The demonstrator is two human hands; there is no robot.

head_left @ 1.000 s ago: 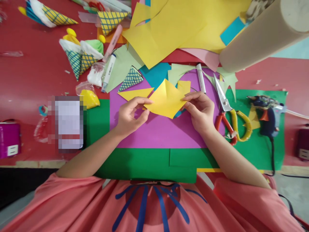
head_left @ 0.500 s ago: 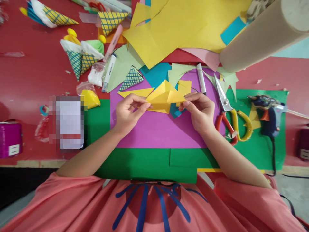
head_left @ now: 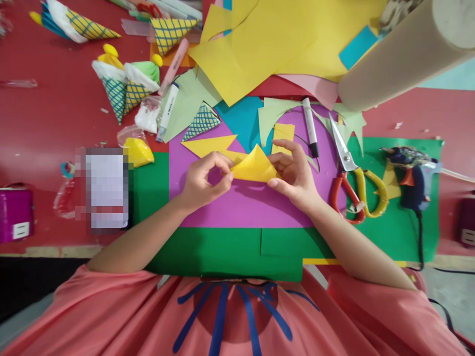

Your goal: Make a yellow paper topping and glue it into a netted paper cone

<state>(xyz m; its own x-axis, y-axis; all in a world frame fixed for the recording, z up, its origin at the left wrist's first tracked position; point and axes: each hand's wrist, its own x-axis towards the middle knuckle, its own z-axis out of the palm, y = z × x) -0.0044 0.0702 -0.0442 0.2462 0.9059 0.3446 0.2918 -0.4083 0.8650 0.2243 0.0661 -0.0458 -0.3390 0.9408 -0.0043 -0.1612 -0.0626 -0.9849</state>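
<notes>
Yellow paper piece (head_left: 255, 167) is way more curled up now than it was a second back. Back then it was held out flat, kind of a diamond shape, pinched at its two side corners. Half a second ago it had folded over on itself, and now it's rolled into a little peaked shape, point up, with the open side facing the person. Looks to me like it's being rolled into a cone, but the edges aren't closed up as far as I can tell.

Left hand (head_left: 202, 182) is pinching the left edge of the paper between thumb and fingertips, curled fairly tight. Right hand (head_left: 293, 173) is grasping the right edge, thumb below and fingers wrapped over the top, and it has slid inward toward the left hand compared with before. So the two hands are now much closer together, with the paper held just above the purple sheet (head_left: 245, 207), not lying on it.

Nothing else has moved much. Scissors (head_left: 351, 170) are still just to the right of the right hand on the green sheet (head_left: 222, 252), glue gun (head_left: 411, 175) further right, black marker (head_left: 309, 126) just beyond the right hand's fingers. Finished patterned cones (head_left: 124, 86) sit up at the far left of the red worktop (head_left: 55, 118).
</notes>
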